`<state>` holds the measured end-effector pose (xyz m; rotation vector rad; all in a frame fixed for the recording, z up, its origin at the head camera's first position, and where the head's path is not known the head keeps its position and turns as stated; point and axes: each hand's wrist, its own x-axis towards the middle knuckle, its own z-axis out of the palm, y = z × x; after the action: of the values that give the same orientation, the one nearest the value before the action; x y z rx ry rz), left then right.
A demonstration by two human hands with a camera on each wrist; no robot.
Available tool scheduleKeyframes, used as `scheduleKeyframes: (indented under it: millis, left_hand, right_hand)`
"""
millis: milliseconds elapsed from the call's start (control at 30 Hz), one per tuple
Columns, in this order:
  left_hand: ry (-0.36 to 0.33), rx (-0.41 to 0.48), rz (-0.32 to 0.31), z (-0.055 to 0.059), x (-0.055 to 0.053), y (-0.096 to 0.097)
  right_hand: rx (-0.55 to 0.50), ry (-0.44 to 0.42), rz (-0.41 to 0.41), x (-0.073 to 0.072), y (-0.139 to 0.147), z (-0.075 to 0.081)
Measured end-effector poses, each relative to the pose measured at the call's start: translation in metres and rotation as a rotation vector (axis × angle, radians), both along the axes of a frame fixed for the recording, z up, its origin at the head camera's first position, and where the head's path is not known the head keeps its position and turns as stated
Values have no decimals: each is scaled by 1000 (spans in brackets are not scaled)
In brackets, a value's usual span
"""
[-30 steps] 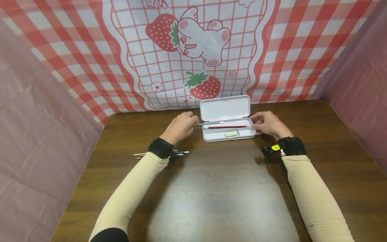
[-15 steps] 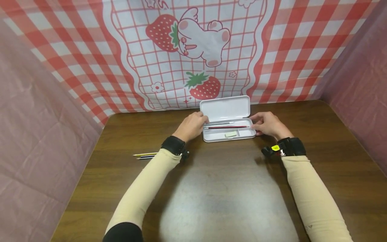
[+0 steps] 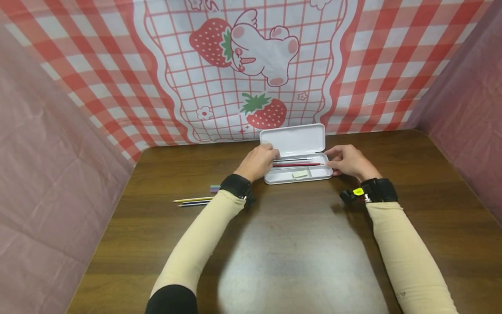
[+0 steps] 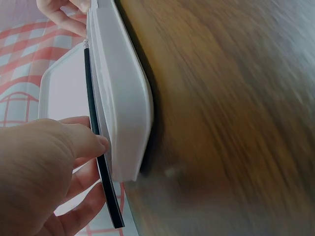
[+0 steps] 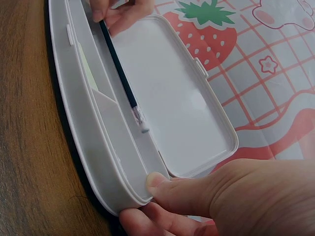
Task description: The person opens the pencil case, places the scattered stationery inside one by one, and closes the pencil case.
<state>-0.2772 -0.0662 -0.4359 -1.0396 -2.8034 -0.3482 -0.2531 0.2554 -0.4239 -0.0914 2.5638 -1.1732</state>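
Note:
My left hand point(image 3: 256, 162) pinches a dark pencil point(image 4: 92, 98) between thumb and fingers. That pencil lies lengthwise over the back part of a white pencil case point(image 5: 91, 132), its eraser end pointing right. The case stands with its lid point(image 3: 292, 139) raised against the cloth. Inside are a red pencil point(image 3: 298, 165) and, in the front compartment, a pale green eraser point(image 3: 300, 174). My right hand point(image 3: 349, 161) grips the right end of the case, thumb on the rim and fingers below. Whether the dark pencil touches the case floor I cannot tell.
Several pencils point(image 3: 194, 201) lie on the wooden table at left, partly hidden by my left forearm. A small purple and green block point(image 3: 215, 189) shows beside the wristband. A checked strawberry cloth point(image 3: 266, 113) hangs right behind the case.
My left hand has moved right with the dark pencil, bringing it over the case. The purple and green block has come into sight. My right hand stays at the case's end.

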Motion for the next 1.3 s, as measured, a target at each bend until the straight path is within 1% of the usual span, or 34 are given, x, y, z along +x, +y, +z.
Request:
scheduleKeyframes:
  millis: [33,67,100,167,200,267,300,333,400,467,767,1000,1133,1300]
  left_hand:
    - [2,-4,-2,-1,-1,2]
    - [13,0,-6,-13,-12,3]
    - [29,1,-7,-20,-17,4]
    - [32,-7,-11,-21,-20,8]
    - [24,-12,-10,-19,-19,10]
    - [31,-8,-18,-16,-16,12]
    - [21,-16,-17,-3,-5,15]
    - [8,-20,-19,5,1,16]
    - [14,-20,-28,8,4,18]
    - [27,-31,-31,8,5,20]
    - [25,-51,-23,6,4,25]
    - [22,-84,-20,6,4,31]
    - [-2,-97,-19,6,4,34]
    - [-38,-125,-3,6,5,36]
  right_hand:
    - [-2,0,0,0,0,0]
    - [-3,0,0,0,0,0]
    - [-4,-1,-1,0,0,0]
    - [-7,0,-1,0,0,0]
    - [-8,0,-1,0,0,0]
    - [-15,1,-5,0,0,-1]
    - [-17,1,-6,0,0,-1]
    - [-18,1,-6,0,0,-1]
    - [-22,2,-8,0,0,-2]
    - [-23,5,-7,-1,0,-2]
    - [-7,5,-8,0,-1,-1]
    - [-13,0,-11,0,0,-1]
    - [-13,-3,-11,-1,0,-2]
    - [-14,-5,-13,-1,1,-2]
